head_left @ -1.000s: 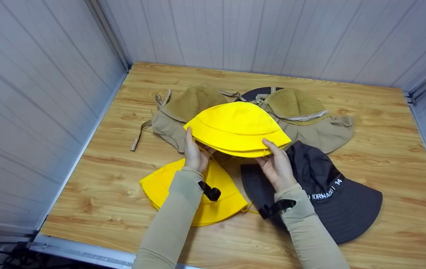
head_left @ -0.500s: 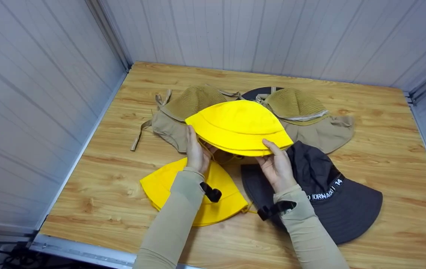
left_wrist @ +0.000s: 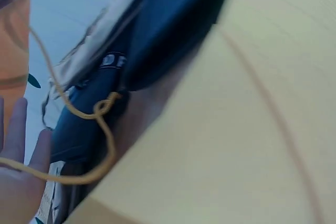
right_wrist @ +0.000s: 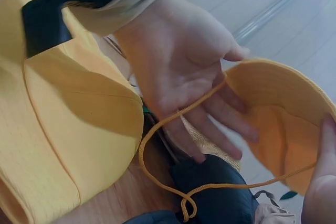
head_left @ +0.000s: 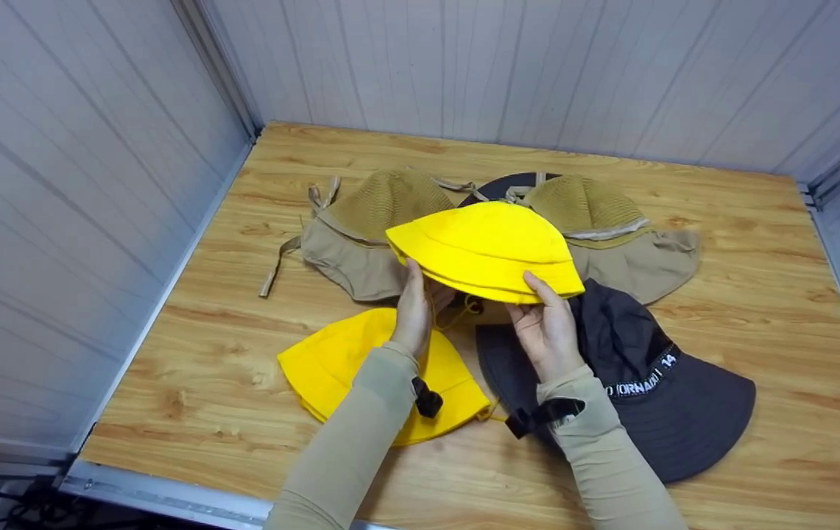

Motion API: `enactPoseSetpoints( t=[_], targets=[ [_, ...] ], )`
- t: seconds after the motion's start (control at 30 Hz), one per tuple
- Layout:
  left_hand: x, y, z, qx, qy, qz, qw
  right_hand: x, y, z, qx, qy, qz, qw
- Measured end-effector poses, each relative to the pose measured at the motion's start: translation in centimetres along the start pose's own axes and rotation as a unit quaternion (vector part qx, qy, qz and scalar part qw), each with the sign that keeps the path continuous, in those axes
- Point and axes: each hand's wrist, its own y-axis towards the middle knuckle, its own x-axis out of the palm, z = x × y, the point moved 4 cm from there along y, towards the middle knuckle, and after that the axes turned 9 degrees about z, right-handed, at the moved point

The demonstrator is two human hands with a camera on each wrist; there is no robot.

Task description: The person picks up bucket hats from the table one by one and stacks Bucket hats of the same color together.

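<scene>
A yellow bucket hat (head_left: 493,246) is held up above the table in the head view, its crown on top and its brim tilted. The right hand (head_left: 548,324) pinches its near right brim, thumb on the outside and fingers underneath. Below the left part of the brim is the left hand (head_left: 414,316), its thumb against the edge. In the right wrist view the left hand (right_wrist: 176,59) has loosely extended fingers, and a yellow cord (right_wrist: 148,140) from the hat runs across it. Another yellow bucket hat (head_left: 331,364) lies beneath the left forearm.
A black bucket hat (head_left: 692,427) with a lettered band lies to the right. Two tan hats with neck flaps, one left (head_left: 390,202) and one right (head_left: 640,261), lie behind. Another dark brim (head_left: 504,185) shows between them. Panel walls (head_left: 464,66) enclose the wooden table (head_left: 191,368).
The left hand has moved right along the underside of the brim. The held hat has shifted slightly right and its tilt has changed. The right hand stays almost where it was.
</scene>
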Motion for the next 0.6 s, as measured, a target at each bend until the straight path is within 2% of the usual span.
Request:
enactPoseSetpoints(
  t=[0.13,0.23,0.33,0.43,0.53,0.6],
  targets=[
    [0.5,-0.5,-0.9,0.023,0.097,-0.04,0.9942,0.0,-0.2,0.0,0.012,0.027,-0.003,0.9996],
    [1.0,-0.8,-1.3,0.052,0.132,-0.076,0.987,0.1,-0.4,0.1,0.022,0.044,-0.002,0.9988],
    [1.7,-1.2,-1.5,0.075,0.146,-0.122,0.9788,0.3,-0.5,0.1,0.03,0.057,-0.001,0.9979],
    [2.1,-1.6,-1.7,0.089,0.201,-0.148,0.9642,0.5,-0.7,0.2,0.034,0.069,-0.004,0.997],
    [2.3,-1.8,-1.7,0.104,0.259,-0.164,0.9462,0.6,-1.0,0.2,0.035,0.075,-0.015,0.9964],
    [2.4,-1.9,-1.7,0.119,0.277,-0.175,0.9372,0.7,-1.1,0.2,0.035,0.078,-0.023,0.9961]
  ],
)
